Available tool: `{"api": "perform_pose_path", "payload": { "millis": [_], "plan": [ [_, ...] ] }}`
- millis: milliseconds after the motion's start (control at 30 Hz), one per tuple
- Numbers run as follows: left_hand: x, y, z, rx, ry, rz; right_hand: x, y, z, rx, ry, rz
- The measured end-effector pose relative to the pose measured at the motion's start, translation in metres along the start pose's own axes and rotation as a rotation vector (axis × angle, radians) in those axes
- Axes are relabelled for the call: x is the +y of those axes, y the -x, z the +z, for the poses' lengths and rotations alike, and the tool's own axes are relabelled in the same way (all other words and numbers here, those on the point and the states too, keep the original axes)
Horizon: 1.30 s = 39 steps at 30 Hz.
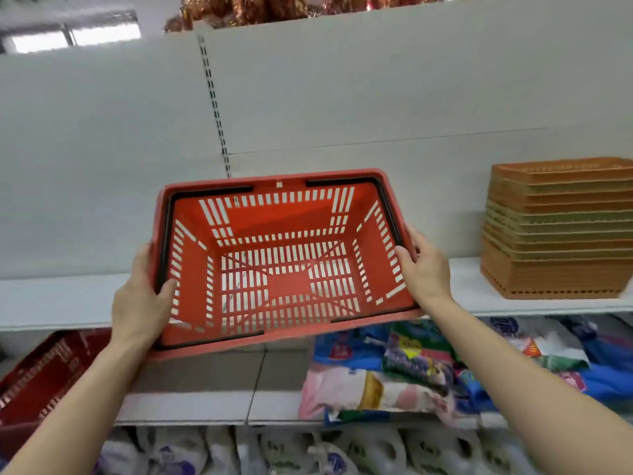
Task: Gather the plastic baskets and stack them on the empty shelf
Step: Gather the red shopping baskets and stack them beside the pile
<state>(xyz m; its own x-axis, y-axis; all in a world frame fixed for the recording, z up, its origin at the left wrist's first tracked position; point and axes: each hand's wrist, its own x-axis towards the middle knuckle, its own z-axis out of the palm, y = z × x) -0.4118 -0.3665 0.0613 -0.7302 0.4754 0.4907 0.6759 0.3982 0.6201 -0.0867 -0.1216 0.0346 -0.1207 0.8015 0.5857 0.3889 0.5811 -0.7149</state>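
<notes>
A red plastic basket with slotted walls and black handles folded along its rim is held in front of me, tilted so that its inside faces me. My left hand grips its left rim and my right hand grips its right rim. The basket hangs over the front edge of a white shelf at chest height. A second, darker red basket lies tilted on the shelf below, at the far left.
A stack of several orange-brown shallow trays stands on the same white shelf at the right. Colourful bags lie on the lower shelf at the right, white bags on the bottom one. A white back panel rises behind.
</notes>
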Motion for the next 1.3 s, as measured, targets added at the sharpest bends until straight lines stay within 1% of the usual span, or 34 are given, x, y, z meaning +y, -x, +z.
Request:
{"api": "perform_pose_path", "payload": {
  "millis": [200, 300, 400, 567, 733, 833, 967, 1100, 1167, 1233, 1300],
  "plan": [
    [0.080, -0.042, 0.112, -0.237, 0.053, 0.024, 0.073, -0.078, -0.056, -0.048, 0.192, 0.201],
    [0.111, -0.064, 0.149, -0.279, 0.001, 0.040, 0.095, -0.111, -0.073, -0.083, 0.278, 0.245],
    [0.129, -0.086, 0.178, -0.315, -0.065, 0.047, 0.109, -0.136, -0.080, -0.121, 0.326, 0.283],
    [0.139, -0.109, 0.212, -0.383, -0.143, 0.042, 0.129, -0.161, -0.079, -0.154, 0.422, 0.358],
    [0.144, -0.128, 0.227, -0.426, -0.220, 0.027, 0.133, -0.182, -0.073, -0.183, 0.519, 0.393],
    [0.152, -0.136, 0.234, -0.435, -0.170, 0.003, 0.139, -0.194, -0.069, -0.205, 0.551, 0.408],
    [0.157, -0.142, 0.251, -0.440, -0.122, 0.018, 0.147, -0.206, -0.065, -0.209, 0.596, 0.417],
    [0.156, -0.146, 0.251, -0.462, -0.122, 0.001, 0.142, -0.208, -0.065, -0.243, 0.760, 0.370],
    [0.152, -0.146, 0.245, -0.442, -0.166, 0.010, 0.133, -0.203, -0.065, -0.215, 0.842, 0.289],
    [0.150, -0.142, 0.235, -0.357, -0.251, 0.078, 0.120, -0.195, -0.063, -0.143, 0.874, 0.148],
    [0.148, -0.130, 0.220, -0.209, -0.324, 0.209, 0.105, -0.185, -0.055, -0.063, 0.843, -0.025]
  ]
}}
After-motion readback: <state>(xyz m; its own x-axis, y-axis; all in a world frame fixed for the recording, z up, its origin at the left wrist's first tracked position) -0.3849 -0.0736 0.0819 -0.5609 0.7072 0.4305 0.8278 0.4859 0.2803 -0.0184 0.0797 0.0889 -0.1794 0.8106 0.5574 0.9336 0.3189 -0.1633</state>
